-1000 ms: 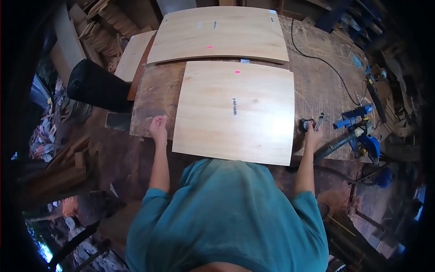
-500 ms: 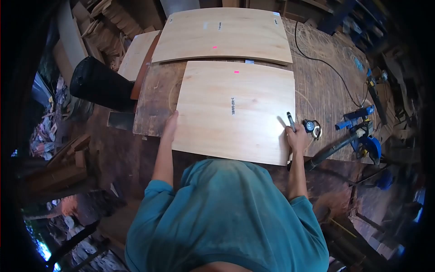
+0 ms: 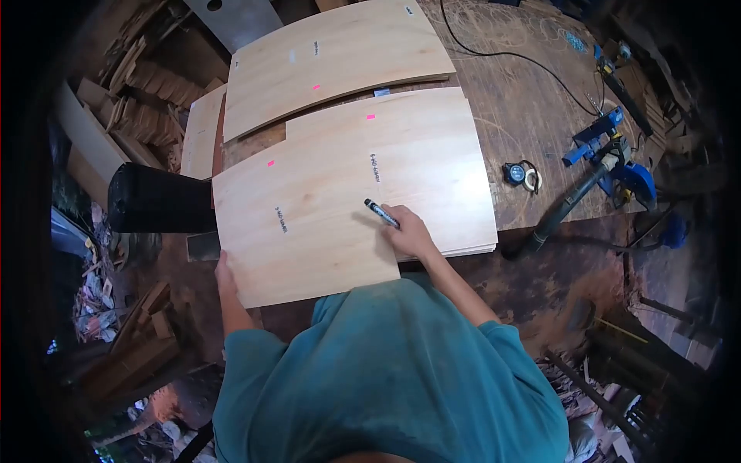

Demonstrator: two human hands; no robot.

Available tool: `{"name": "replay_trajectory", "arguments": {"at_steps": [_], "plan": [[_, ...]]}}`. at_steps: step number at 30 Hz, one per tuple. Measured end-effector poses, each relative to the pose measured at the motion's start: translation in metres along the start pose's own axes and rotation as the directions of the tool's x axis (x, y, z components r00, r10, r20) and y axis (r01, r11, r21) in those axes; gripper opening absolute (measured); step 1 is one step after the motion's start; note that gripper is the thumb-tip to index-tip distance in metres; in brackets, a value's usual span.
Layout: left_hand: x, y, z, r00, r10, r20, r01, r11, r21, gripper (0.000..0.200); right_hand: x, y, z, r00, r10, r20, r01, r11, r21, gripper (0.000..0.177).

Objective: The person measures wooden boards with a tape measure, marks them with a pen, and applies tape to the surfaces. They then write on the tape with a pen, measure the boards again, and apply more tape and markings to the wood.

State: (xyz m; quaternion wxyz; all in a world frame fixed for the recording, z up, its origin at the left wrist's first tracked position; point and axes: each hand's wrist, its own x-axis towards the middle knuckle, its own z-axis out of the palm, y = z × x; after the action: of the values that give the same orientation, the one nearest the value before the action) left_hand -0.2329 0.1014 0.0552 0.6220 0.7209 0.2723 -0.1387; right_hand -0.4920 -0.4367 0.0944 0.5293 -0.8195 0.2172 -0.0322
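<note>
Marker clasped in closed right hand at top panel, left hand against opposite edge, finger closure hidden.

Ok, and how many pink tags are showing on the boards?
3 small pink rectangular tags: one tag on the far pale wooden board, one on the near right board, one on the left board overlapping it. Others may be hidden underneath.

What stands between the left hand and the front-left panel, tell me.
Nothing visible does: the left hand is right at the left edge of the front-left panel. The marker is at the opposite side, in the right hand.
</note>
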Motion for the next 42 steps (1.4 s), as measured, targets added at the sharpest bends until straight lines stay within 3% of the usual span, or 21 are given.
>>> {"name": "replay_trajectory", "arguments": {"at_steps": [3,7,12,13,15,18,22,24,25,26,27,28,29,30,32,34,38,40,42], "plan": [[0.002,0.0,-0.014,0.995,0.027,-0.099,-0.022,0.998,0.053,0.067,-0.005,-0.004,0.009,0.99,-0.021,0.136,0.003,0.992,0.128,0.053],[0.002,0.001,-0.023,0.984,0.062,-0.165,-0.04,0.99,0.132,0.069,-0.019,-0.024,0.01,0.985,0.052,0.166,-0.078,0.985,0.155,0.055],[-0.007,0.01,-0.017,0.97,0.102,-0.22,-0.045,0.967,0.251,0.071,-0.025,-0.026,0.016,0.886,0.29,0.362,-0.404,0.866,0.295,0.059],[-0.007,0.011,-0.019,0.97,0.103,-0.222,-0.045,0.967,0.251,0.071,-0.024,-0.022,0.023,0.885,0.289,0.364,-0.404,0.866,0.295,0.059],[-0.006,0.006,-0.022,0.958,0.149,-0.244,-0.094,0.97,0.222,0.071,-0.026,-0.01,0.039,0.967,0.092,0.239,-0.183,0.901,0.394,0.055],[0.005,-0.001,-0.043,0.943,0.128,-0.306,-0.055,0.97,0.235,0.071,-0.025,-0.01,0.055,0.976,0.037,0.214,-0.125,0.901,0.416,0.052],[-0.007,-0.008,-0.069,0.922,0.093,-0.375,0.0,0.97,0.241,0.071,-0.023,-0.025,0.06,0.944,0.1,0.315,-0.234,0.875,0.424,0.05],[-0.005,-0.018,-0.089,0.921,0.089,-0.378,-0.024,0.985,0.172,0.072,-0.018,-0.034,0.056,0.909,0.206,0.363,-0.297,0.93,0.216,0.049],[-0.008,-0.023,-0.097,0.921,0.083,-0.382,-0.021,0.986,0.163,0.072,-0.017,-0.032,0.053,0.908,0.203,0.366,-0.293,0.933,0.208,0.049],[-0.012,-0.028,-0.107,0.911,0.102,-0.401,-0.02,0.979,0.202,0.073,-0.02,-0.026,0.047,0.993,0.093,0.07,-0.099,0.991,0.089,0.043],[-0.017,-0.031,-0.117,0.901,0.122,-0.417,-0.018,0.969,0.245,0.074,-0.022,-0.018,0.038,0.974,-0.074,-0.212,0.058,0.995,-0.082,0.038],[-0.023,-0.034,-0.125,0.901,0.118,-0.418,-0.015,0.97,0.241,0.074,-0.021,-0.002,0.02,0.95,0.069,-0.305,-0.096,0.993,-0.075,0.033],[-0.031,-0.037,-0.133,0.893,0.12,-0.434,-0.003,0.966,0.259,0.074,-0.023,0.014,-0.003,0.894,-0.017,-0.448,-0.06,0.986,-0.157,0.034],[-0.037,-0.042,-0.141,0.884,0.121,-0.451,0.008,0.961,0.275,0.075,-0.028,0.028,-0.026,0.83,-0.011,-0.557,-0.131,0.968,-0.215,0.035],[-0.041,-0.06,-0.163,0.89,0.119,-0.44,-0.008,0.969,0.247,0.073,-0.047,0.027,-0.074,0.778,0.007,-0.628,-0.33,0.855,-0.4,0.04],[-0.037,-0.077,-0.187,0.896,0.121,-0.428,-0.022,0.973,0.229,0.07,-0.058,0.07,-0.098,0.737,-0.033,-0.675,-0.39,0.795,-0.465,0.049],[-0.027,-0.12,-0.235,0.884,0.17,-0.436,-0.069,0.969,0.238,0.073,-0.061,0.075,-0.113,0.723,0.093,-0.684,-0.494,0.762,-0.418,0.051],[-0.024,-0.135,-0.253,0.879,0.17,-0.445,-0.06,0.966,0.252,0.074,-0.06,0.078,-0.12,0.678,0.408,-0.611,-0.637,0.741,-0.213,0.054],[-0.021,-0.148,-0.269,0.879,0.086,-0.469,0.025,0.974,0.224,0.073,-0.063,0.096,-0.121,0.672,0.333,-0.662,-0.618,0.744,-0.253,0.059]]}}
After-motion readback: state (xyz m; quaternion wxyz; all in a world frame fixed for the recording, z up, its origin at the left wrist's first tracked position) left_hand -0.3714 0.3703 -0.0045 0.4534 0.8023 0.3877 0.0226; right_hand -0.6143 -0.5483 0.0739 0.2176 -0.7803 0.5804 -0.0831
